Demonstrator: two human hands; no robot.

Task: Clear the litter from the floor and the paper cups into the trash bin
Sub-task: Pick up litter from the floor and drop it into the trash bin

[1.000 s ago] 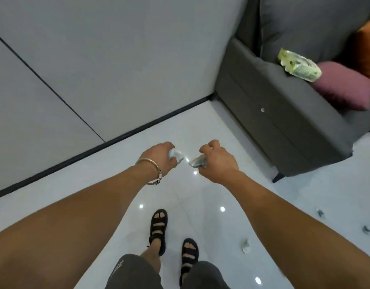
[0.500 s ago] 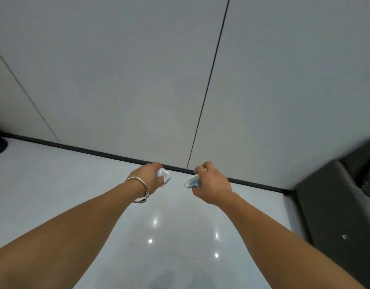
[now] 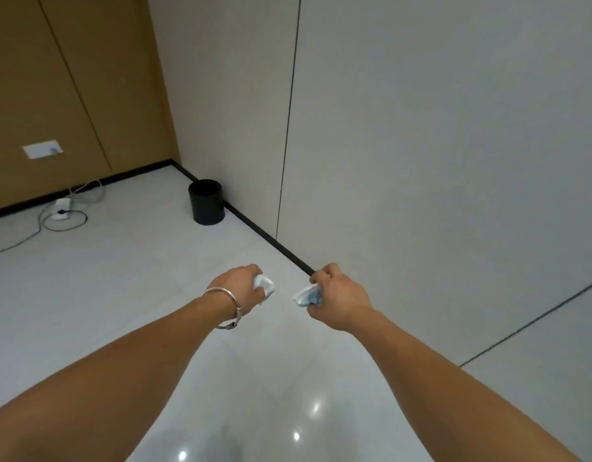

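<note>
My left grip (image 3: 236,288) is clenched around a crumpled white scrap (image 3: 265,284). My right grip (image 3: 338,295) clutches a squashed paper cup (image 3: 306,295) with blue print. The two are held side by side, apart, above the glossy floor (image 3: 148,278). The black trash bin (image 3: 206,201) stands upright at 11 o'clock against the grey wall (image 3: 421,145), floor tiles between us. At 10 o'clock a power strip (image 3: 62,208) and looped cables (image 3: 66,221) lie well apart from the bin.

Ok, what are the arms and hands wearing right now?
Both forearms are bare: no sleeves in view, no gloves. The left hand has a thin silver bangle at the wrist, with a wire-wrapped section. The right hand and its wrist wear nothing.
</note>
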